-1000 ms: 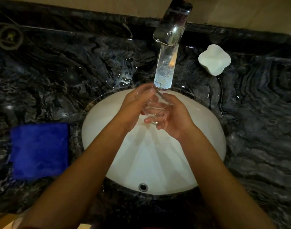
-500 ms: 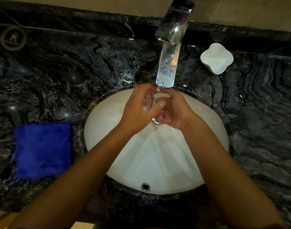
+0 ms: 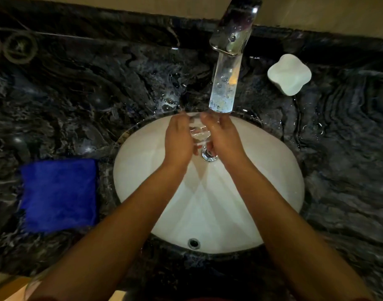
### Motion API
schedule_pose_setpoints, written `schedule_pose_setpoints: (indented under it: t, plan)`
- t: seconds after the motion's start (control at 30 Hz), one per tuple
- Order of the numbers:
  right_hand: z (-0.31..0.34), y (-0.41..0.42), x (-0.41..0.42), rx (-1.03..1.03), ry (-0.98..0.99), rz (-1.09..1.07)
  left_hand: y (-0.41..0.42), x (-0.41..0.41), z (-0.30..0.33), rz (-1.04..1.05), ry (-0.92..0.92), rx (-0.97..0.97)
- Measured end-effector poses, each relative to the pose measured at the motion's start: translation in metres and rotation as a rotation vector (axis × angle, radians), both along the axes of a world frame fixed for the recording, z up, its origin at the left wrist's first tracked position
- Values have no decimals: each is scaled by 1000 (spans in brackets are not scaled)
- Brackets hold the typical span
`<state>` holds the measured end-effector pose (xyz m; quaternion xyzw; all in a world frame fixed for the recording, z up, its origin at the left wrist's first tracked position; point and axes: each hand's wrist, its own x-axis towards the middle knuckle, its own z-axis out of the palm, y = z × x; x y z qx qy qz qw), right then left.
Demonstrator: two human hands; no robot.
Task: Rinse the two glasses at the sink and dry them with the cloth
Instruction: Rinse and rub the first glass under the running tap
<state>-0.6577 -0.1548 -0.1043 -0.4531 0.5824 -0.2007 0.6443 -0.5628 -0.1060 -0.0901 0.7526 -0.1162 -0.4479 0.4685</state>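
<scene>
Glass [image 3: 197, 132] now raised under faucet [image 3: 232, 33], gripped between left hand [image 3: 178, 141] and right hand [image 3: 224, 139]; rinsing ongoing.

A dark marble countertop [image 3: 82, 101] with grey and white veins is seen, and a white oval sink basin [image 3: 273, 181] is set into it at the centre. Water drops are scattered on the stone at 12 o'clock of the basin, around the base of the chrome faucet [image 3: 234, 29], which is mounted at the back edge. A folded blue cloth [image 3: 59, 195] is laid flat on the countertop at 9 o'clock of the basin, just beside its rim. A white soap dish [image 3: 289, 73] with rounded lobes is placed at 1 o'clock, near the faucet.
</scene>
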Motion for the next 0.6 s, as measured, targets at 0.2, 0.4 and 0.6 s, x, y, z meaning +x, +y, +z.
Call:
schedule_pose_setpoints:
  t: [0.2, 0.4, 0.6]
  plan:
    - [1, 5, -16, -122, 6, 179, 9, 13, 1, 40, 667, 145]
    - [1, 6, -8, 15, -3, -117, 6, -5, -7, 12, 336, 85]
    - [7, -5, -10, 226, 150, 18, 31, -17, -19, -221, -395, -152]
